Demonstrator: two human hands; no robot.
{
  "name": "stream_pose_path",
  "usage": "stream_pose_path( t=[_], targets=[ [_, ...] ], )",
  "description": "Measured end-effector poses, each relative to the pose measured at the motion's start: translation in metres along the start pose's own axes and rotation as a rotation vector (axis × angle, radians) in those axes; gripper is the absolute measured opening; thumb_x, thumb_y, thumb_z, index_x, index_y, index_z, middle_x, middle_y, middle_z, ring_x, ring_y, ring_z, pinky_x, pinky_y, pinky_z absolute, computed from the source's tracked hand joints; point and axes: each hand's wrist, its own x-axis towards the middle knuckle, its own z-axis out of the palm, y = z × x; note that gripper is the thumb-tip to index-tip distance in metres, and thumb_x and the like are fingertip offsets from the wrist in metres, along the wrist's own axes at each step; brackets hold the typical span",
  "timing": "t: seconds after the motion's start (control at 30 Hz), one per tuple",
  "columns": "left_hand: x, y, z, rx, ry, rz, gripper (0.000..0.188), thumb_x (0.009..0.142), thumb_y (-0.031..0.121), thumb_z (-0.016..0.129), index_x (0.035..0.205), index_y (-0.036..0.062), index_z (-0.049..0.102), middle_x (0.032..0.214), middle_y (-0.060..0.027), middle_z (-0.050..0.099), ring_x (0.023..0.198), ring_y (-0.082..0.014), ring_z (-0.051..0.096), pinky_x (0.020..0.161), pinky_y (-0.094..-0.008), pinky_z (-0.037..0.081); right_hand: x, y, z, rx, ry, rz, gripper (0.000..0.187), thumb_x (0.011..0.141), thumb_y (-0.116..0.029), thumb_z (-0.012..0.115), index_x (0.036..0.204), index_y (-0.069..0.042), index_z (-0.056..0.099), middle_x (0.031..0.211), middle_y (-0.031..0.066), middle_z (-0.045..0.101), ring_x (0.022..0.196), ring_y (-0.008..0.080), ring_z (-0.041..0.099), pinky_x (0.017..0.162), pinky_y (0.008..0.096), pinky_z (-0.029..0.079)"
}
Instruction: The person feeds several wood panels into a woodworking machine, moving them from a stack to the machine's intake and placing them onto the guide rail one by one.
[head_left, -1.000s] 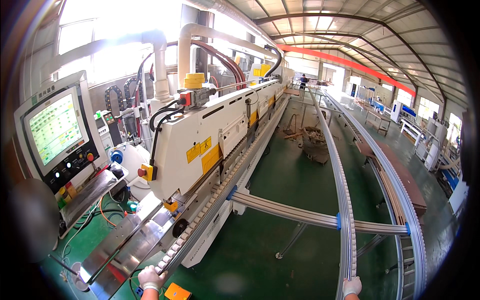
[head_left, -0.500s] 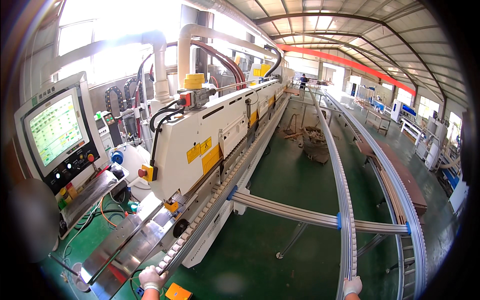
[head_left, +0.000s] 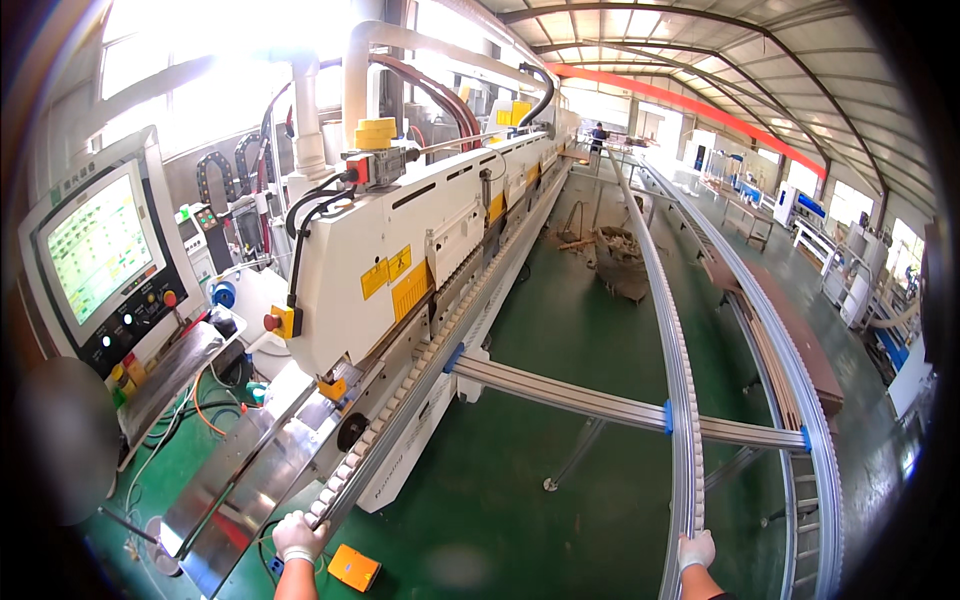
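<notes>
My left hand, in a white glove, is closed on the near end of a roller rail. This rail runs along the front of a long white machine and carries a row of pale rollers. Farther right, my right hand, also gloved in white, is closed over the near end of a second roller rail of grey metal. Its fingers are partly hidden. A grey crossbar with blue end pieces joins the rails. An orange-yellow box lies on the green floor beside my left hand.
A control panel with a lit screen stands at the left. A red stop button on a yellow box sits on the machine's end. Stacked brown boards lie beyond the right rail. A bulky sack and a distant person are farther off.
The view has shifted slightly, and both hands and rail ends appear a little higher in it. Each hand stays at the same rail end.
</notes>
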Motion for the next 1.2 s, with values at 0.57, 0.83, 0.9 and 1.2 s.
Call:
stream_pose_path(
  t=[0.57,0.83,0.9,1.2],
  targets=[
    [-0.001,0.006,-0.008,-0.017,0.017,0.021,0.05,0.072,0.055,0.08,0.086,0.0099,0.064,0.089,-0.0138,0.069,0.085,-0.0346,0.07,0.077,-0.0459,0.055,0.001,0.001,-0.002,-0.005,-0.003,-0.009,0.05,0.078,-0.038,0.081,0.103,0.001,0.063,0.102,0.0252,0.071,0.098,0.0428,0.069,0.087,0.0505,0.055],
    [-0.001,0.006,-0.009,-0.017,0.009,0.014,0.049,0.073,0.053,0.08,0.087,0.0094,0.065,0.091,-0.0144,0.07,0.088,-0.0349,0.07,0.079,-0.0459,0.055,-0.005,-0.006,-0.009,0.003,-0.006,-0.027,0.047,0.08,-0.037,0.081,0.101,0.001,0.063,0.1,0.0249,0.071,0.097,0.0436,0.069,0.087,0.0515,0.054],
    [-0.001,0.005,-0.007,-0.01,0.015,0.019,0.05,0.072,0.054,0.08,0.087,0.0096,0.064,0.09,-0.0138,0.069,0.086,-0.0341,0.07,0.078,-0.0455,0.055,-0.003,-0.004,-0.004,0.004,0.01,-0.025,0.047,0.08,-0.037,0.081,0.102,0.001,0.063,0.101,0.0249,0.071,0.097,0.0438,0.069,0.087,0.0516,0.054],
    [0.001,0.004,-0.005,0.009,0.009,0.012,0.051,0.071,0.055,0.08,0.087,0.0094,0.065,0.09,-0.0144,0.07,0.086,-0.0342,0.07,0.077,-0.0451,0.056,-0.005,-0.007,-0.01,0.014,-0.013,0.014,0.048,0.079,-0.038,0.082,0.102,0.0,0.064,0.101,0.0245,0.072,0.098,0.0429,0.07,0.087,0.051,0.055]
  ],
)
